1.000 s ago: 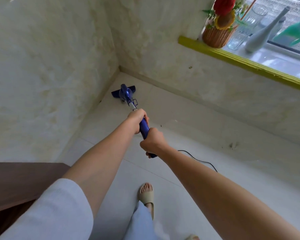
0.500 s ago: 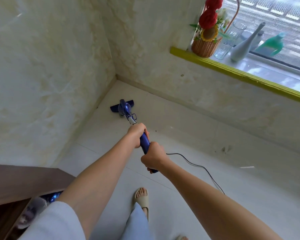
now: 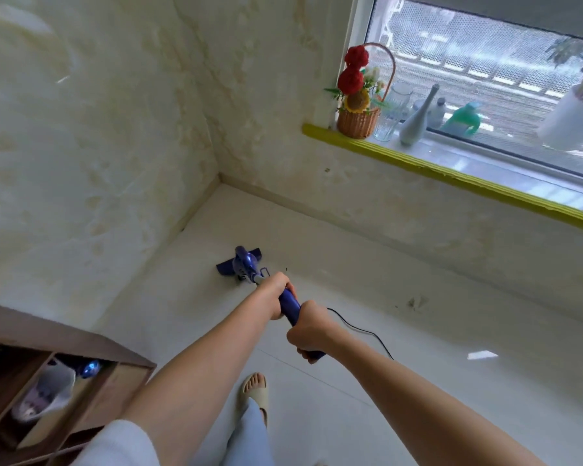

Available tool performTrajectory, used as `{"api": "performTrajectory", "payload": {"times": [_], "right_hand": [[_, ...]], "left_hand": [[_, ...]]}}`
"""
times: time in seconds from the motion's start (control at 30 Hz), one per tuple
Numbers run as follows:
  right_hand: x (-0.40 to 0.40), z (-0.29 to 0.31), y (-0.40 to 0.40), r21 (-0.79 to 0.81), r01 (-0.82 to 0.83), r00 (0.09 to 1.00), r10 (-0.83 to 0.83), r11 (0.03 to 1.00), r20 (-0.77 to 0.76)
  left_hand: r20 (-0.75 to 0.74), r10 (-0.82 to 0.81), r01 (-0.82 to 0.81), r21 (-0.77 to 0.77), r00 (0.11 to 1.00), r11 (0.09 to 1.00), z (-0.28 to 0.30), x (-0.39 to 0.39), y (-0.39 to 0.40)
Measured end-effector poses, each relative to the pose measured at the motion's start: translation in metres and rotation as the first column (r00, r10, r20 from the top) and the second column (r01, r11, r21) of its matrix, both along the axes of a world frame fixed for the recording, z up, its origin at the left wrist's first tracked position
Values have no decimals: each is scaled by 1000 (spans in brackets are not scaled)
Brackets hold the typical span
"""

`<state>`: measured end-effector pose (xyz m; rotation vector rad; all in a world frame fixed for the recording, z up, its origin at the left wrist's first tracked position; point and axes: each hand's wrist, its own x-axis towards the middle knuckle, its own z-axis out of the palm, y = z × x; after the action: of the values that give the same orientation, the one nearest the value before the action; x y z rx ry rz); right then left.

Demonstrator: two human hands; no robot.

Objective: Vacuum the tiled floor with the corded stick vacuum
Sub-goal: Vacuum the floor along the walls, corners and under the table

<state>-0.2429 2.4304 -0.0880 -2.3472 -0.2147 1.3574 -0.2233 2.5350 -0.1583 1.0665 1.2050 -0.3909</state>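
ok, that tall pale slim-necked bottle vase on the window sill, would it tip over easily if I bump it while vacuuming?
Probably yes. The tall pale slim-necked bottle vase rises high above a fairly small base, so a knock near the neck would likely topple it. It looks like glazed ceramic, so probably fragile. It stands near the yellow-edged sill front, so it could fall off.

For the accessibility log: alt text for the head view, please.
Both hands grip a blue stick vacuum, left hand ahead of right hand, its head on the white tiled floor near a room corner. Its black cord trails right; a flower basket stands on the windowsill.
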Motion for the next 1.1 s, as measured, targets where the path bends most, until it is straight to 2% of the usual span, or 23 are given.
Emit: {"api": "performTrajectory", "payload": {"times": [0.23,0.47,0.63,0.77,1.1], "right_hand": [[-27,36,-64,9,2,1000,-2,1000,12],[-62,67,-95,156,179,970,-147,971,-196],[-88,67,-75,168,244,956,-208,955,-208],[-93,61,-56,170,241,959,-207,956,-193],[-47,19,5,156,283,954,-260,946,-152]], "left_hand": [[-28,-96,96,-13,995,995,43,-33,-67],[-32,-252,252,12,967,968,62,-62,-94],[-32,-254,253,-38,967,967,62,-82,-76],[-14,-219,219,-19,976,976,55,-84,-58],[-5,-171,171,9,985,985,25,-30,4]]}}
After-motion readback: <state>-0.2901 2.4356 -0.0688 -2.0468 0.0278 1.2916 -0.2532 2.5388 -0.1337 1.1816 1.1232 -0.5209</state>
